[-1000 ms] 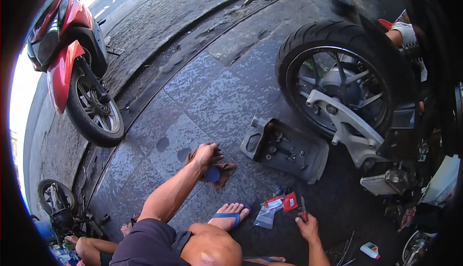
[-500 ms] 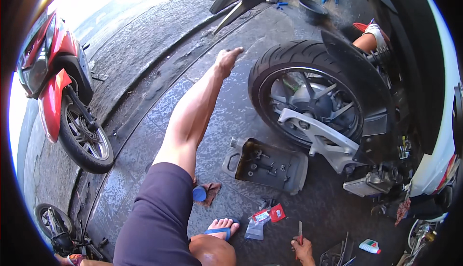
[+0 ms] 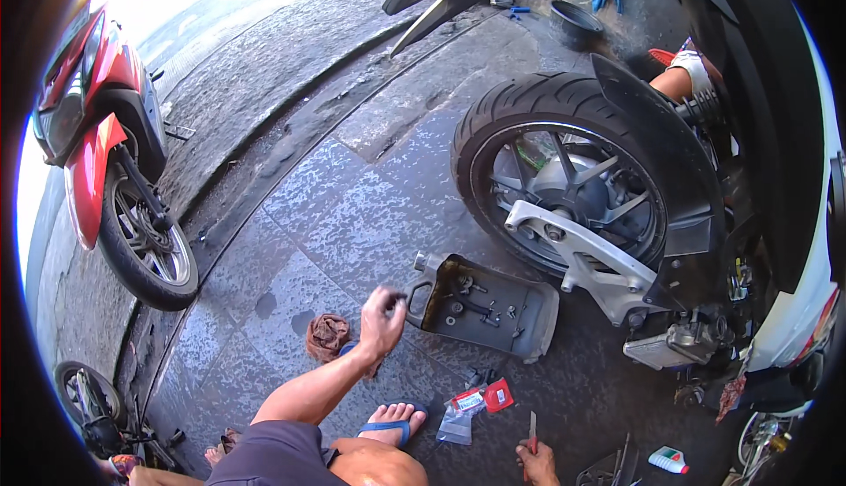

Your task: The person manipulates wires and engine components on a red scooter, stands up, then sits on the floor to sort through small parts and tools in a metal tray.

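My left hand (image 3: 382,322) is closed and slightly blurred, beside the handle of a cut-open dark plastic jug (image 3: 539,327) lying on its side. Whatever is between its fingers is too unclear to name. Inside the jug lie several bolts and small metal parts (image 3: 480,310). Low in the picture, my right hand (image 3: 538,467) grips a red-handled utility knife (image 3: 532,437), its flat blade pointing up. Between the hands lie a red and clear plastic packet (image 3: 456,424) and a red card (image 3: 499,395). A brown rag (image 3: 328,336) sits left of my left forearm, which partly covers a blue round thing.
A motorcycle's rear wheel (image 3: 493,103) with a silver swingarm (image 3: 586,252) stands at the right. Beyond it shows another person's gloved hand (image 3: 694,72). A red motorcycle (image 3: 88,186) is parked at left. A white bottle (image 3: 668,460) lies at lower right; a black basin (image 3: 575,23) stands far back.
My left arm has drawn back from far ahead, bringing that hand down beside the jug handle. The brown rag is now uncovered. My right hand has shifted slightly left and down, still holding the knife.
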`<state>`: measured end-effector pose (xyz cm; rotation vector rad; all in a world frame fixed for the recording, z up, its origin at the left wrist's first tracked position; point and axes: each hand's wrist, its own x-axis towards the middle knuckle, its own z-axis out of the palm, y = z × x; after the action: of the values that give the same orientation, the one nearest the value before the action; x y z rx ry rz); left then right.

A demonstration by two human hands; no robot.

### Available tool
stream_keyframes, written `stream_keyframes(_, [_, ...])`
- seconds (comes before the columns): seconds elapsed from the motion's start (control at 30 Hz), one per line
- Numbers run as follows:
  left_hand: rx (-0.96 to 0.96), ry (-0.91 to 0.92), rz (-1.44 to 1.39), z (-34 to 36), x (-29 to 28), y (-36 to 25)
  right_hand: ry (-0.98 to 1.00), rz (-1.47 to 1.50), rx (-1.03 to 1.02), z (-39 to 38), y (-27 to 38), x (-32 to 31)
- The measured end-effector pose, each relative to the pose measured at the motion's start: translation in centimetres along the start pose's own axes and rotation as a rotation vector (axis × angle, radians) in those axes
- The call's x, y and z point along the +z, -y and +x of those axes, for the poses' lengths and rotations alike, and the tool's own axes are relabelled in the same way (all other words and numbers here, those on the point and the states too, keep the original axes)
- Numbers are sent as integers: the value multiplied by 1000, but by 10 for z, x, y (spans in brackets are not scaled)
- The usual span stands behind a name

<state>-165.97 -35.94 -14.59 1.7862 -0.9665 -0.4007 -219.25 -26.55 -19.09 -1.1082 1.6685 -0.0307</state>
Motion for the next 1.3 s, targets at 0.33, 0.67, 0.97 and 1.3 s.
stream_keyframes(0.33, [-25, 291, 154, -84, 1, 13, 8, -19, -81, -12, 93, 15])
stream_keyframes(0.67, [-16, 431, 204, -111, -1, 22, -10, 0, -88, -19, 82, 16])
stream_keyframes(0.97, [75, 744, 295, -138, 15, 17, -372, -151, -422, 5, 101, 55])
stream_keyframes(1.3, [221, 908, 468, -172, 71, -17, -295, -329, -658, 41, 146, 94])
